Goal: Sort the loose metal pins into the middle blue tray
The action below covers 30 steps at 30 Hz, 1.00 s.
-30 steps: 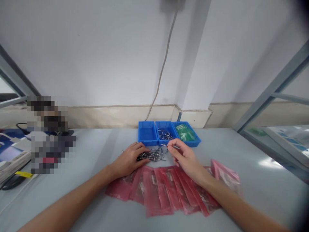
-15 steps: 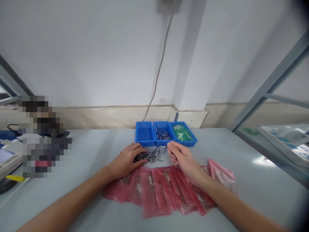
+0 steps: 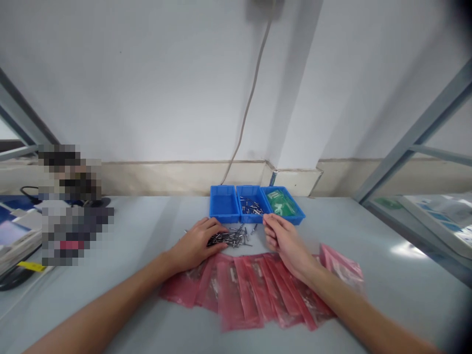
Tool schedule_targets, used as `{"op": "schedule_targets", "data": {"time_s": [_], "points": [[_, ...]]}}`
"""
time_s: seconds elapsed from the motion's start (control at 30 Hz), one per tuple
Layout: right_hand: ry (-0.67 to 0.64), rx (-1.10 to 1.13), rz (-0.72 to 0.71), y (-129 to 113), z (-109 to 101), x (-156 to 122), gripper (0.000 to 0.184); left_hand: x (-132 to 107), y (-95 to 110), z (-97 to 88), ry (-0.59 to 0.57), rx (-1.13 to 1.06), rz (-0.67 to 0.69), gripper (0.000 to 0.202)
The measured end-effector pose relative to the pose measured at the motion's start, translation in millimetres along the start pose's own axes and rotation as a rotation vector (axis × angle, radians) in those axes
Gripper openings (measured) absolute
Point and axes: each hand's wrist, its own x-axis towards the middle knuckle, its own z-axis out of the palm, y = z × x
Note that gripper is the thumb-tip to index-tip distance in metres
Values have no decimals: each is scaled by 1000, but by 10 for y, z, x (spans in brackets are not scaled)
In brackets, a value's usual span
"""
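At the far edge of the grey table [image 3: 147, 221], against the wall, three blue trays stand side by side, touching. The left tray [image 3: 224, 204] shows only its bare floor, the middle tray [image 3: 248, 218] holds a scatter of small metal pins [image 3: 251, 205], and the right tray [image 3: 298, 212] holds green packets [image 3: 280, 202].

Just in front of the trays lies a loose pile of metal pins [image 3: 232, 239]. The left hand [image 3: 197, 243] rests palm down on the left end of this pile, its fingers loosely bent and spread over the pins, not clenched round any of them. The right hand [image 3: 285, 238] is at the right of the pile, close to the front rims of the middle and right trays. Its fingertips [image 3: 271, 222] are drawn together towards the thumb, but whether they pinch a pin I cannot tell – the spot is too small and soft.

Nearer the front edge, under both wrists, a fan of pink plastic bags [image 3: 250, 290] lies flat and overlapping, each with something small and pale inside. One more pink bag [image 3: 341, 268] lies a little apart on the right – just beside the right forearm.

A grey cable [image 3: 254, 88] runs down the wall to the ledge behind the trays. At the left edge of the table sits a stack of papers [image 3: 14, 241]
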Motion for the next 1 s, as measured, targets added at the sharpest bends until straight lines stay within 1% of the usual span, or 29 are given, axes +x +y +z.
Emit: {"op": "schedule_targets", "data": {"time_s": [0.1,0.23,0.3,0.37,0.43,0.47,0.5,0.53,0.57,0.63,0.7,0.77,0.83,0.93,1.0], "points": [[-8,0,0,-1,-10,4,48,1,8,-8,-3,2,1,27],[-9,-105,-46,-22,3,8,38,2,9,-9,-6,-2,-2,27],[-39,-197,-102,-39,15,3,35,2,6,-6,-2,-3,-1,28],[-86,-314,-205,-53,13,-5,39,2,4,-2,4,-2,-5,28],[-110,-499,-362,-50,-17,-11,37,2,4,1,4,-1,-4,27],[-106,-639,-433,-39,-42,-12,32,2,4,1,1,-2,-1,27],[-122,-802,-466,-21,-72,-10,26,2,5,1,-1,-2,4,27],[-158,-956,-495,3,-104,-6,20,1,5,0,-3,-3,6,27],[-205,-1082,-540,33,-135,2,17,1,5,0,-3,-3,6,27],[-243,-1260,-622,101,-188,25,24,-1,4,-2,2,-5,1,28],[-220,-1370,-662,162,-220,51,30,-1,3,-5,1,-10,-1,28],[-210,-1440,-666,201,-236,72,29,3,5,-8,-4,-12,-9,28],[-207,-1468,-661,218,-245,84,23,8,6,-9,-8,-11,-14,28],[-192,-1439,-658,218,-256,88,16,12,5,-8,-6,-12,-3,27],[-194,-1394,-650,201,-259,81,14,10,3,-5,-1,-14,3,27]]}}
